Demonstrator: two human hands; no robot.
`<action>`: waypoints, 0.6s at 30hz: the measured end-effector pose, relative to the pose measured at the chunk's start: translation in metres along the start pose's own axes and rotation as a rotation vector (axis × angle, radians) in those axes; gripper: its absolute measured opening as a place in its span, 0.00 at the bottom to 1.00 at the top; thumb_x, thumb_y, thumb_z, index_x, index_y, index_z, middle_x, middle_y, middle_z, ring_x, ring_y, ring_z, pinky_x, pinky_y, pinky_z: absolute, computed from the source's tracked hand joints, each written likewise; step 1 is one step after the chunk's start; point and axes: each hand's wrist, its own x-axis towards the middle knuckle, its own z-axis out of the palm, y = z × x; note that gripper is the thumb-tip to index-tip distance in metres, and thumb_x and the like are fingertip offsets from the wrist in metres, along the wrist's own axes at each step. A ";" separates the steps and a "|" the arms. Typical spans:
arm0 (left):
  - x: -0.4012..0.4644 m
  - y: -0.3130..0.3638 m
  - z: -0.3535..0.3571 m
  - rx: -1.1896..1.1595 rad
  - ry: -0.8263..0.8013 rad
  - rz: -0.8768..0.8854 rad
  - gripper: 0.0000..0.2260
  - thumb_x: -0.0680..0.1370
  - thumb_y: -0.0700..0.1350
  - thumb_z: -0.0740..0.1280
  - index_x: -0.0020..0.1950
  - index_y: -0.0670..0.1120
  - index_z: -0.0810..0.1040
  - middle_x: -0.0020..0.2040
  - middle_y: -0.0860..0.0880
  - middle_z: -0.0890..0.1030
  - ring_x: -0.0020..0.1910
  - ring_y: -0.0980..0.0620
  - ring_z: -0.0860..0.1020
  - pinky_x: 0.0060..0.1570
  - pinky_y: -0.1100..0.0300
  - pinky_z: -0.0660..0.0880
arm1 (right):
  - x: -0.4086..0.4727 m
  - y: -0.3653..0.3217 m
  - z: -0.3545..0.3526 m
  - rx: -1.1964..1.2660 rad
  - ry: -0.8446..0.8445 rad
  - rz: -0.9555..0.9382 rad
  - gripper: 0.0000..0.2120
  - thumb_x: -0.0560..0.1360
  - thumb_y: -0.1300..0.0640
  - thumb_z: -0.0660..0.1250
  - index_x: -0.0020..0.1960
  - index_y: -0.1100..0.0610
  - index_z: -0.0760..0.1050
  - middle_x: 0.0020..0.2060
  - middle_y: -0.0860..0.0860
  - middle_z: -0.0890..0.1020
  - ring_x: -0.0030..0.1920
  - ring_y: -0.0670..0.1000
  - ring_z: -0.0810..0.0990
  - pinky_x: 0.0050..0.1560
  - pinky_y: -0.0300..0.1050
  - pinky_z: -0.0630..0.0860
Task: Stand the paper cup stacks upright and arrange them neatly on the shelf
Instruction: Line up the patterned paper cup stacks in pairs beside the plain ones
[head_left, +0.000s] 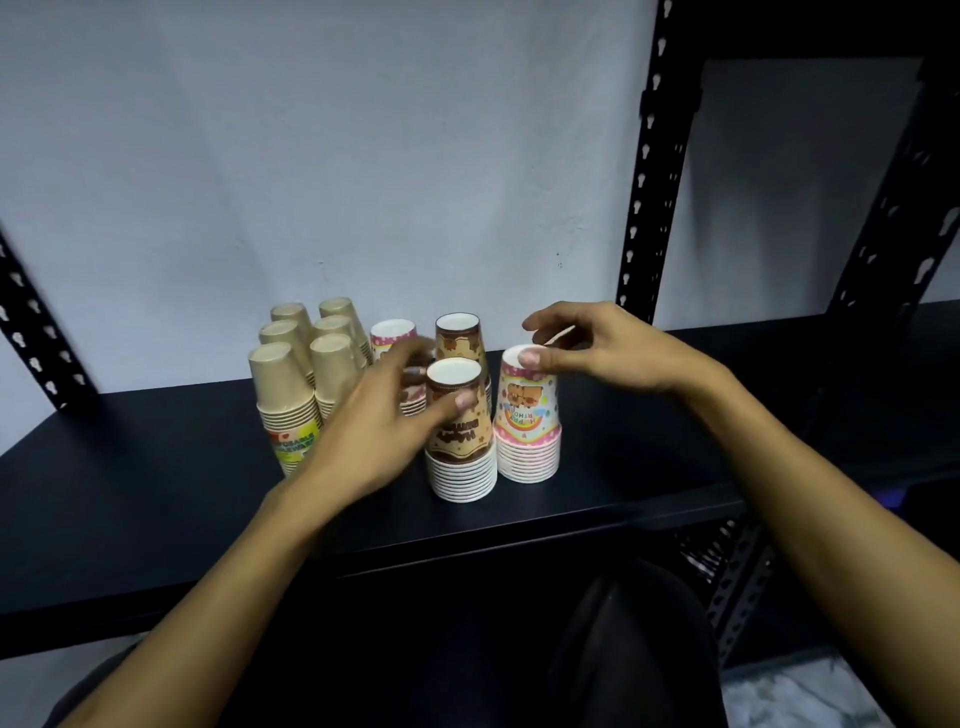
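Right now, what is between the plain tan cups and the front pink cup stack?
In the head view, the left hand and the front brown stack lie between the tan stacks and the front pink stack.
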 end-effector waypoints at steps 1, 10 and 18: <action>0.006 0.008 -0.006 0.052 -0.002 0.042 0.27 0.74 0.59 0.74 0.69 0.51 0.74 0.63 0.53 0.80 0.62 0.55 0.79 0.64 0.52 0.76 | 0.000 -0.004 -0.001 -0.066 -0.007 -0.004 0.34 0.68 0.37 0.73 0.69 0.52 0.75 0.58 0.50 0.82 0.57 0.48 0.82 0.61 0.48 0.79; 0.064 0.029 -0.036 0.521 -0.415 0.192 0.21 0.76 0.58 0.72 0.66 0.50 0.81 0.64 0.51 0.82 0.64 0.50 0.78 0.58 0.58 0.73 | 0.007 -0.003 0.004 -0.186 -0.017 -0.032 0.28 0.74 0.50 0.76 0.71 0.57 0.74 0.60 0.52 0.81 0.56 0.50 0.82 0.60 0.44 0.79; 0.070 0.019 -0.042 0.506 -0.421 0.194 0.23 0.73 0.61 0.74 0.63 0.51 0.82 0.59 0.55 0.84 0.59 0.55 0.80 0.56 0.60 0.74 | 0.014 -0.004 0.011 -0.174 0.000 -0.046 0.29 0.74 0.49 0.76 0.71 0.55 0.73 0.59 0.51 0.81 0.56 0.51 0.82 0.59 0.44 0.79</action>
